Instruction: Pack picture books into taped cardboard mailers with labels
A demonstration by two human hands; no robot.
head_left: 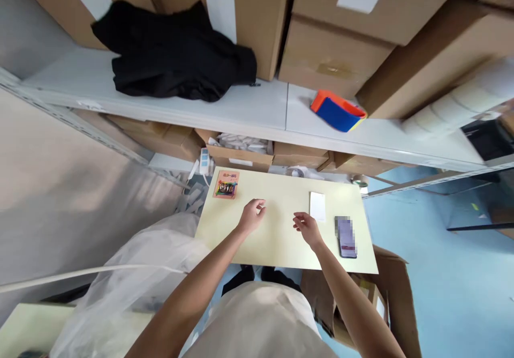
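My left hand (252, 214) is over the pale yellow table (277, 248), its fingers loosely curved and apart, holding nothing. Opposite it is my right hand (307, 227), also with bent, parted fingers and nothing between them. A pink booklet (226, 184) with a dark picture on its cover lies at the table's far left corner, beyond my left hand. Just beyond my right hand lies a flat white rectangular item (317, 206); I cannot tell its kind. Farther right is a phone (347, 237) with its screen lit and partly blurred out.
A grey shelf (193, 113) spans above the table's far side, bearing cardboard boxes (333, 58), black clothing (180, 53) and a blue and orange band (338, 112). Translucent plastic sheeting (160, 256) bulges at the left. An open carton (395, 288) stands on the right.
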